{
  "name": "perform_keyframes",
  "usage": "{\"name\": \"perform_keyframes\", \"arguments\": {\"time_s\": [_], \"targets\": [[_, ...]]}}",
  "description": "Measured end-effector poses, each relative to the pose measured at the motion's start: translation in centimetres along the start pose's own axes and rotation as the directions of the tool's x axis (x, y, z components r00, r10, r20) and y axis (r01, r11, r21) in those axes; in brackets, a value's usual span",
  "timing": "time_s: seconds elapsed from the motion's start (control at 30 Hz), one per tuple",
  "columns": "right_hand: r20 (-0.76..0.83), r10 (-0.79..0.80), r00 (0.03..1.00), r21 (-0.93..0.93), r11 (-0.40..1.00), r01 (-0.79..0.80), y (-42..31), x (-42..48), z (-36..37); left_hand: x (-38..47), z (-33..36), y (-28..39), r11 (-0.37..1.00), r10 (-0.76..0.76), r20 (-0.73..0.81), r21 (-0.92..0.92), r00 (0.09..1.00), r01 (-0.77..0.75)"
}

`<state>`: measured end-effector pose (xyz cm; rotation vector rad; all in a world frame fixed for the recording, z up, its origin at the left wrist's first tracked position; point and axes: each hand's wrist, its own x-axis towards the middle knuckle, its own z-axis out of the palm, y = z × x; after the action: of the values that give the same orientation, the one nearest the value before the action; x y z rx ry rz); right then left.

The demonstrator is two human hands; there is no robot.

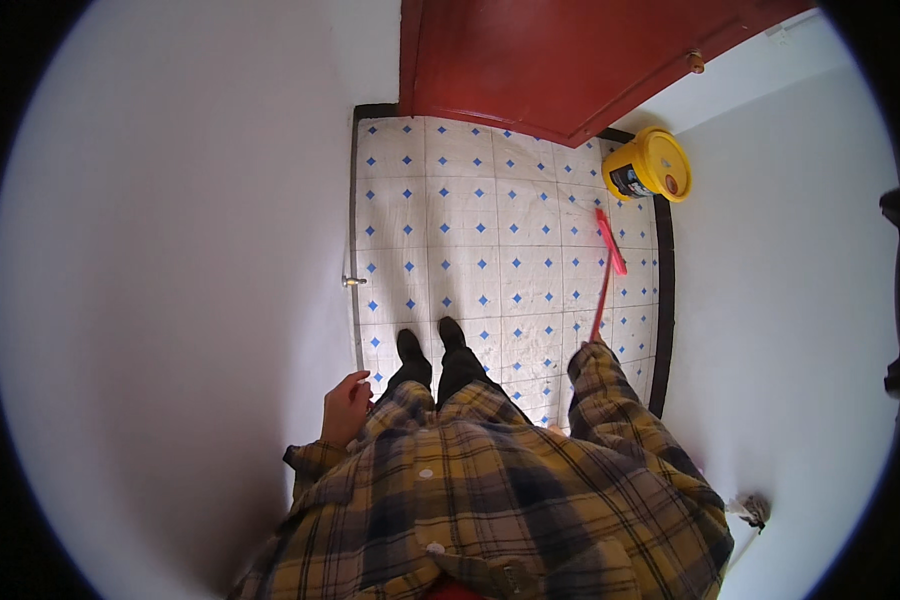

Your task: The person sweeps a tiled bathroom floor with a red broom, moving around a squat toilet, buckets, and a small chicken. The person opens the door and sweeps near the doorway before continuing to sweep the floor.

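Note:
My right hand (598, 340), mostly hidden by the plaid sleeve, is closed on the thin red handle of a long-handled pink floor tool (611, 244), a broom or squeegee. Its narrow head lies on the tiled floor (517, 225) near the right wall, its handle running back to my hand. My left hand (348, 409) hangs beside my left hip, near the left wall; its fingers are loosely curled and I see nothing in them.
A yellow lidded bucket (646, 166) stands in the far right corner beside a red door (525, 60) with a knob. A small metal tap (354, 281) sticks out low on the left wall. At the lower right, something resembling a mop head (754, 510) is near the wall.

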<state>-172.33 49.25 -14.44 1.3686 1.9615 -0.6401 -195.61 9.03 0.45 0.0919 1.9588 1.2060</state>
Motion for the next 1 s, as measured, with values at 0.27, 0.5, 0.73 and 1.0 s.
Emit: {"name": "perform_keyframes", "arguments": {"time_s": [0.27,0.5,0.73,1.0], "targets": [[-0.005,-0.098,0.995,0.051,0.994,0.098,-9.2,3.0,1.1,-0.5,-0.6,-0.2,1.000,-0.015,-0.017,-0.010,1.000,0.015],[0.038,-0.255,0.966,0.140,0.959,0.247,-14.5,1.3,3.9,0.6,1.6,2.9,0.998,0.053,-0.018,0.047,0.998,-0.052],[0.019,-0.019,1.000,0.178,0.984,0.015,-0.1,1.8,0.6,2.4,4.4,6.2,0.991,0.024,0.085,0.130,0.996,-0.035],[0.033,0.298,0.954,0.172,0.938,-0.299,15.8,1.4,-3.2,2.9,7.1,6.5,0.991,0.026,0.122,0.130,0.992,-0.042]]}}
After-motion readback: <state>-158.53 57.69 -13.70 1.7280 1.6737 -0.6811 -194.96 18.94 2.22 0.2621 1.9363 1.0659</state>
